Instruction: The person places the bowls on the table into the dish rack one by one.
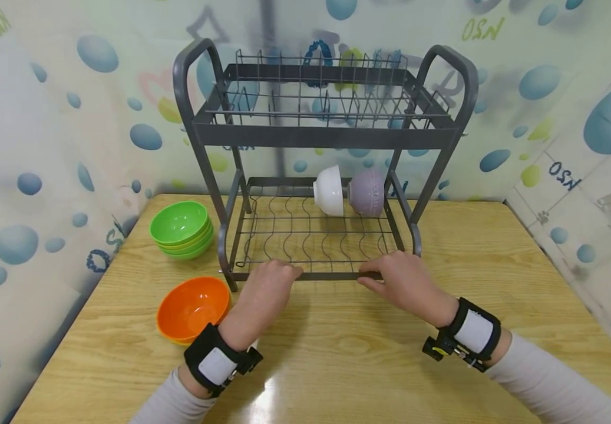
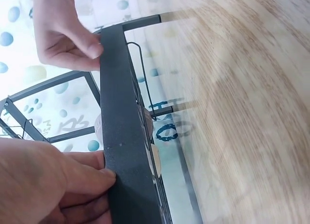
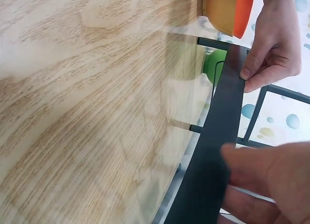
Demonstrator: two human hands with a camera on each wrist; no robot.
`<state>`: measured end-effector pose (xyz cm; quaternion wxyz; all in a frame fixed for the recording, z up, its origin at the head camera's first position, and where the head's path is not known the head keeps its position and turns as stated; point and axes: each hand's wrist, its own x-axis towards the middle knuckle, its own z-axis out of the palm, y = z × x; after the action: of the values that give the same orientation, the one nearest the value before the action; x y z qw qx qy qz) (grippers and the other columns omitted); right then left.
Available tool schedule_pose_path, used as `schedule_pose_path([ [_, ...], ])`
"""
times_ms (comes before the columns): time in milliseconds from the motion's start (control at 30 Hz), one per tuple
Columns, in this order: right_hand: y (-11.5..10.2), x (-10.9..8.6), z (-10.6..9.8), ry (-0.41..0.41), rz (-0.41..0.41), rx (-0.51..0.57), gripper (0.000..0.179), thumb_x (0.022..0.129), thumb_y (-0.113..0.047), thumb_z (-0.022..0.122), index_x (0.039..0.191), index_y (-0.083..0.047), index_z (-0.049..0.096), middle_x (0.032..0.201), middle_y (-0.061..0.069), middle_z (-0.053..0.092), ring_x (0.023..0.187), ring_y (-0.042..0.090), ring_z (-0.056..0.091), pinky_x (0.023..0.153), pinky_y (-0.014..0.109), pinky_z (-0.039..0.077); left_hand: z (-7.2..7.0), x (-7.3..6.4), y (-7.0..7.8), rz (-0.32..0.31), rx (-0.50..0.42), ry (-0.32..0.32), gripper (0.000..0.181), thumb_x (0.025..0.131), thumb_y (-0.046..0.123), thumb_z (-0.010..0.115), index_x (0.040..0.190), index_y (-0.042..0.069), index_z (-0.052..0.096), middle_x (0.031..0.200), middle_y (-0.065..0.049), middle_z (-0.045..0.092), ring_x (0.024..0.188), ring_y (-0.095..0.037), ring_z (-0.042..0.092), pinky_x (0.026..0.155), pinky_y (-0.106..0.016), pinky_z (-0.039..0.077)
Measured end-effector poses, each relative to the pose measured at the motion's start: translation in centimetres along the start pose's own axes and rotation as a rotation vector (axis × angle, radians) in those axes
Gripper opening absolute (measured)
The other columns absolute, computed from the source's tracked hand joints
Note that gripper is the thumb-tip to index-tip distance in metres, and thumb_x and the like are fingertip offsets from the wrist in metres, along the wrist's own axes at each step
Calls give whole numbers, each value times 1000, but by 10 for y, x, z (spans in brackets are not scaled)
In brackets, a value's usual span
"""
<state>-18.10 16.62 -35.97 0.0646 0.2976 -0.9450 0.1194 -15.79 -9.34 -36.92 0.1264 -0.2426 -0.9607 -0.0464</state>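
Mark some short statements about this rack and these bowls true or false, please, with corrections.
1. The left hand and right hand both touch the lower front bar of the rack. True.
2. The purple bowl sits on the upper tier. False: the purple bowl sits on the lower tier.
3. The white bowl is tipped sideways. True.
4. The green-topped bowl stack stands right of the rack. False: the stack stands left.

The dish rack (image 1: 326, 138) looks like smooth, matt metal — the green bowls (image 1: 180, 224) and orange bowl (image 1: 191, 309) glossy plastic, the white bowl (image 1: 330, 191) and purple bowl (image 1: 369, 193) ceramic — and the desk (image 1: 496, 265) shiny, grained wood.
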Motion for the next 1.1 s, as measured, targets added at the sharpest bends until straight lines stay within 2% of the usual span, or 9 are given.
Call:
schedule_pose_path([
  [167,2,1,1,23,-74,-61,8,84,-17,72,90,-16,77,81,-3,73,71,11,66,61,30,54,1,-1,-2,34,-9,26,37,77,-17,57,92,12,75,80,-3,72,72,-17,65,61,-32,56],
  [267,4,2,1,23,-113,-97,7,84,-13,71,86,-17,76,77,-4,72,68,10,65,62,30,53,1,-5,-2,59,-20,28,34,81,-14,57,100,9,73,92,-5,72,82,-20,66,67,-32,57],
  [333,4,3,1,20,-128,-103,7,84,-12,70,85,-17,76,75,-4,71,66,10,64,61,30,53,-1,-9,-3,77,-21,6,30,86,-8,57,109,7,70,104,-7,71,92,-22,66,73,-33,58],
  [467,4,5,1,9,-140,-110,7,84,-12,70,84,-16,76,73,-3,71,65,10,63,59,29,52,-13,-21,-5,105,5,-62,34,92,8,60,126,4,61,123,-10,64,110,-25,61,84,-34,56],
  [567,4,5,1,11,-147,-122,6,84,-12,70,84,-15,76,72,-3,71,64,10,63,59,30,52,-27,-30,-10,97,24,-65,42,89,16,66,129,5,59,128,-11,61,115,-26,60,89,-37,54],
  [767,5,6,1,31,-164,-137,6,83,-10,71,84,-14,76,72,0,71,61,12,63,57,31,53,-61,-49,-32,6,-9,-20,38,87,19,68,122,5,64,118,-11,66,107,-28,62,88,-43,54],
  [900,6,7,-1,16,-163,-133,7,83,-9,71,86,-13,76,72,0,71,60,12,62,56,30,52,-78,-64,-58,-81,-48,8,35,84,16,71,117,3,67,106,-12,69,94,-29,65,80,-45,56],
  [1000,6,7,-1,-7,-154,-119,8,83,-9,71,88,-13,76,73,0,71,61,11,62,56,29,51,-82,-75,-82,-157,-60,-2,36,81,17,74,114,2,68,102,-14,70,89,-31,65,76,-47,55],
  [1100,5,8,0,-18,-151,-104,8,83,-10,71,88,-13,76,74,0,72,62,10,63,57,29,51,-78,-87,-106,-230,-56,-48,39,80,21,75,112,-1,67,104,-19,70,90,-35,65,77,-51,54],
])
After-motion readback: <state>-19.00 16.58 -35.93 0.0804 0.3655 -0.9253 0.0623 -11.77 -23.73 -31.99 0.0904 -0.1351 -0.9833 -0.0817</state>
